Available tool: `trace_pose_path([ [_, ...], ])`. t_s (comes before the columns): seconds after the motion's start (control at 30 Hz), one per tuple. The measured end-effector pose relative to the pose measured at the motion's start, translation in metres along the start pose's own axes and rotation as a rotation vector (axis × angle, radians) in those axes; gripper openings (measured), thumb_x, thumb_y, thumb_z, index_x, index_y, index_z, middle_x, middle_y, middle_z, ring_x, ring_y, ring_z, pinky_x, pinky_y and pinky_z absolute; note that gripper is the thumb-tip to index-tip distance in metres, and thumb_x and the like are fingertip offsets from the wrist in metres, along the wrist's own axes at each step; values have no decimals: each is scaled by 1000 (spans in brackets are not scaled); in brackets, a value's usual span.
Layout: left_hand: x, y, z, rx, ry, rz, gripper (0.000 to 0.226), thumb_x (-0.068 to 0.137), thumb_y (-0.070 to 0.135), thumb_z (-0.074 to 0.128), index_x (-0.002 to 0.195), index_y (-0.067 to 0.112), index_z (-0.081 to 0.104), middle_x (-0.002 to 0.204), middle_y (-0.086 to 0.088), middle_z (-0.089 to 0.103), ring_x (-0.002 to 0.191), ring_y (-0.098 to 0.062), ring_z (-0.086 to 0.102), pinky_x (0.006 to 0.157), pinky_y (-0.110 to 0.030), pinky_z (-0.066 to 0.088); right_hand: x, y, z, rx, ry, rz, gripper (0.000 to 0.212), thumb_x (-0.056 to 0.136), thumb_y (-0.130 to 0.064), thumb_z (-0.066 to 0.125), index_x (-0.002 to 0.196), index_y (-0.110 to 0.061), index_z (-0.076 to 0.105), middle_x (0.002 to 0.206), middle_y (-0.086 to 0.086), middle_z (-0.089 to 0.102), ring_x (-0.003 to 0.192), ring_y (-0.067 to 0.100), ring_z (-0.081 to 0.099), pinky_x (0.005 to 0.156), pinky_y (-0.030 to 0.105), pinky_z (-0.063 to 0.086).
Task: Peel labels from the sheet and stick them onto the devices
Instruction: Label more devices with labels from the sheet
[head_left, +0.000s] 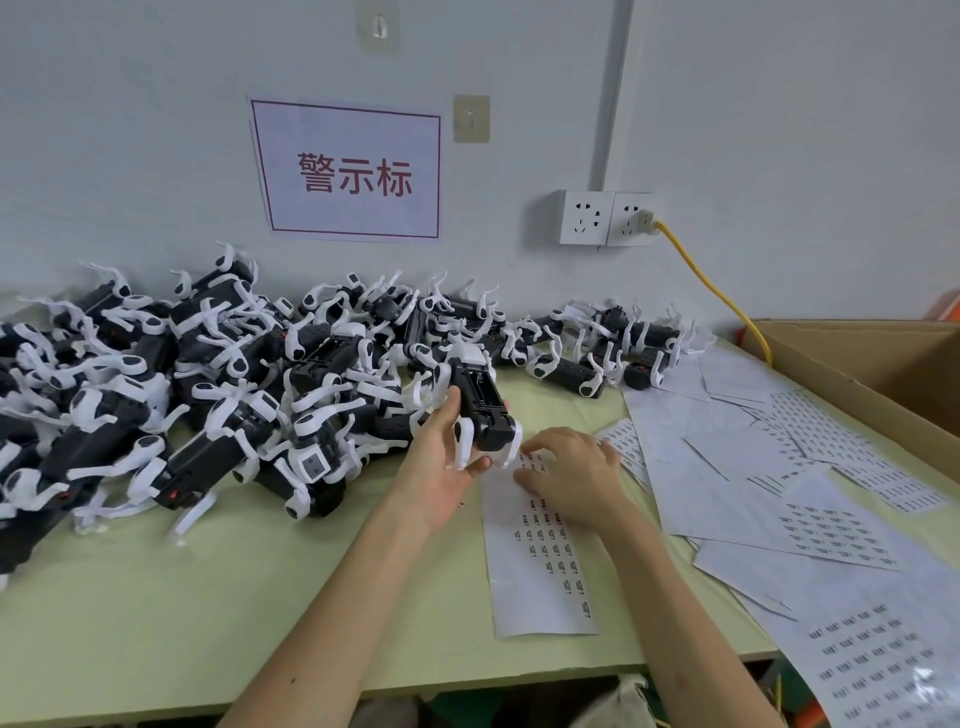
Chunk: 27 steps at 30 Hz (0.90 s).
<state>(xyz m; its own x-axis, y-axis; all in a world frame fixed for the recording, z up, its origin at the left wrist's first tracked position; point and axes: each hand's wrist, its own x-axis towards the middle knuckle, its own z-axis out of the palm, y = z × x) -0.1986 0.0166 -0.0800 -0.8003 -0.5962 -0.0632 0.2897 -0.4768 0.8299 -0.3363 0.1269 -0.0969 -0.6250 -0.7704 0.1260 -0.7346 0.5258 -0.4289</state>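
Note:
My left hand (441, 457) grips a black-and-white robot-dog device (480, 405), holding it belly-up just above the table. Directly to its right, my right hand (569, 475) rests palm-down on the top end of a long white label sheet (540, 577), fingers curled with the tips on the small black-printed labels. Whether a label is pinched between the fingers is hidden. A big pile of the same devices (208, 374) covers the left and back of the pale green table (208, 623).
More label sheets (779, 467) lie scattered over the right side, one hanging over the front edge (872, 670). An open cardboard box (893, 374) stands at far right. A yellow cable (717, 291) runs from the wall sockets (605, 217). A sign hangs on the wall (353, 171).

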Motion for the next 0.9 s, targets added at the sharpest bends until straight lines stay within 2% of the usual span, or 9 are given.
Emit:
trace_pose_path([
  [0.07, 1, 0, 1, -7, 32, -9, 40, 84, 52, 64, 92, 18, 83, 96, -4, 78, 73, -12, 72, 55, -21, 49, 0, 1, 0, 14, 5, -2, 37, 91, -50, 66, 124, -34, 62, 145, -9, 52, 140, 18, 41, 119, 49, 14],
  [0.13, 2, 0, 0, -16, 19, -14, 40, 84, 52, 65, 84, 17, 84, 93, -4, 77, 71, -12, 70, 53, -21, 48, 0, 0, 0, 21, 10, -7, 33, 91, -49, 67, 120, -33, 64, 141, -10, 55, 137, 18, 44, 117, 47, 16],
  [0.37, 1, 0, -2, -85, -127, -55, 34, 86, 44, 65, 88, 15, 82, 96, -6, 74, 78, -15, 68, 62, -25, 49, -3, -4, -2, 33, 88, -41, 9, 90, -40, 71, 93, -32, 68, 114, -12, 66, 115, 18, 55, 101, 40, 28],
  [0.47, 1, -1, -4, -141, -123, -99, 21, 82, 29, 73, 89, 12, 82, 99, -10, 75, 83, -21, 71, 59, -29, 56, -7, -8, -3, 31, 103, -52, 16, 90, -36, 66, 79, -31, 55, 87, -12, 61, 100, 23, 60, 92, 39, 35],
  [0.53, 1, 0, -5, -143, -94, -118, 21, 77, 25, 77, 91, 9, 81, 106, -14, 74, 89, -24, 71, 64, -32, 58, -7, -7, -3, 77, 107, -60, 8, 89, -33, 67, 93, -29, 61, 93, -10, 64, 101, 23, 61, 98, 42, 41],
  [0.63, 2, 5, -8, -93, 25, -44, 32, 70, 24, 83, 99, 11, 74, 107, -14, 73, 93, -27, 69, 77, -39, 57, -8, -6, -4, 197, 97, -21, 34, 86, -30, 77, 118, -26, 66, 114, -6, 69, 110, 17, 62, 102, 40, 46],
  [0.77, 7, 17, -15, -211, 173, 77, 37, 79, 34, 76, 109, 13, 76, 111, -13, 76, 99, -28, 72, 68, -33, 58, -11, -10, -5, 235, 117, -14, 39, 84, -27, 80, 122, -27, 68, 114, -5, 71, 110, 17, 64, 103, 39, 47],
  [0.83, 11, 22, -19, -195, 268, 130, 52, 77, 36, 76, 122, 11, 69, 116, -11, 74, 104, -26, 69, 76, -32, 55, -12, -11, -4, 229, 148, -34, 40, 84, -24, 79, 122, -29, 67, 113, -6, 71, 106, 17, 64, 102, 40, 46],
  [0.9, 13, 28, -28, -152, 354, 185, 39, 85, 34, 75, 117, 13, 69, 116, -10, 74, 99, -23, 69, 94, -38, 55, -13, -11, -4, 272, 176, -51, 42, 84, -21, 78, 122, -33, 66, 113, -12, 69, 98, 11, 63, 91, 33, 49],
])
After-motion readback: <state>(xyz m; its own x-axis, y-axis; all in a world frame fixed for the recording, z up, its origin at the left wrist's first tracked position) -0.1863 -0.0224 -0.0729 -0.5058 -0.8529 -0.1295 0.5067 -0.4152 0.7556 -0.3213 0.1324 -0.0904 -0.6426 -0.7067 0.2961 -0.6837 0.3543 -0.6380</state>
